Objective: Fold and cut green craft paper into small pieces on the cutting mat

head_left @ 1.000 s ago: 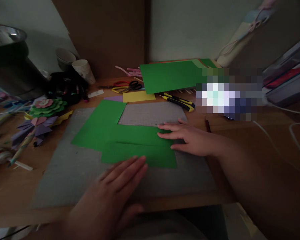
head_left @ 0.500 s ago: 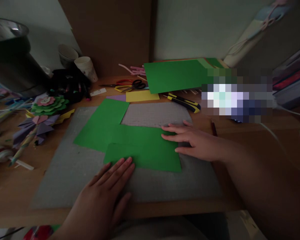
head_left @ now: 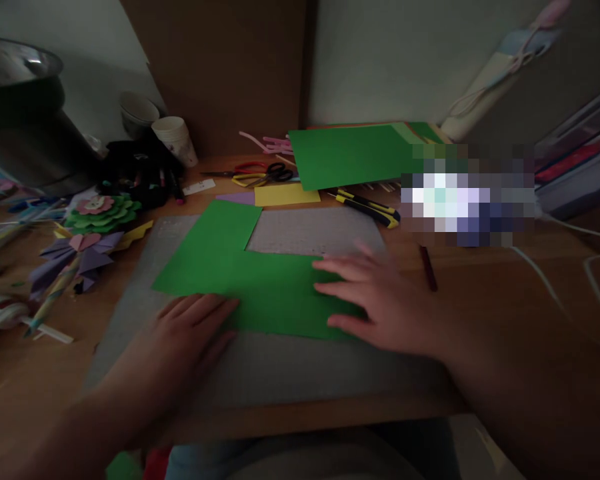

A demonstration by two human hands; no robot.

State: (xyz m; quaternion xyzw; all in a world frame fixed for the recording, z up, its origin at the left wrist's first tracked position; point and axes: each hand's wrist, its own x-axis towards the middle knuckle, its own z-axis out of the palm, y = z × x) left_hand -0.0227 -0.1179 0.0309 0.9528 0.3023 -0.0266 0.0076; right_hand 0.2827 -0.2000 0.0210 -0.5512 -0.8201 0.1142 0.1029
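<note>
Green sheets of paper lie overlapping in an L shape on a grey cutting mat. My left hand rests at the lower left edge of the paper, its fingers stretched out and lying low, slightly blurred. Over the right end of the paper, my right hand has its fingers spread, and it is blurred too. Neither hand grips anything. Part of the paper's right end is hidden under the right hand.
Behind the mat are a yellow paper strip, scissors, a yellow-black utility knife and more green sheets. A paper flower and a hot glue gun lie left. A dark red stick lies right.
My left hand has slid left and slightly away from me to the paper's left edge. My right hand has moved a little left and nearer, over the paper. The lower green piece's left edge no longer shows.
</note>
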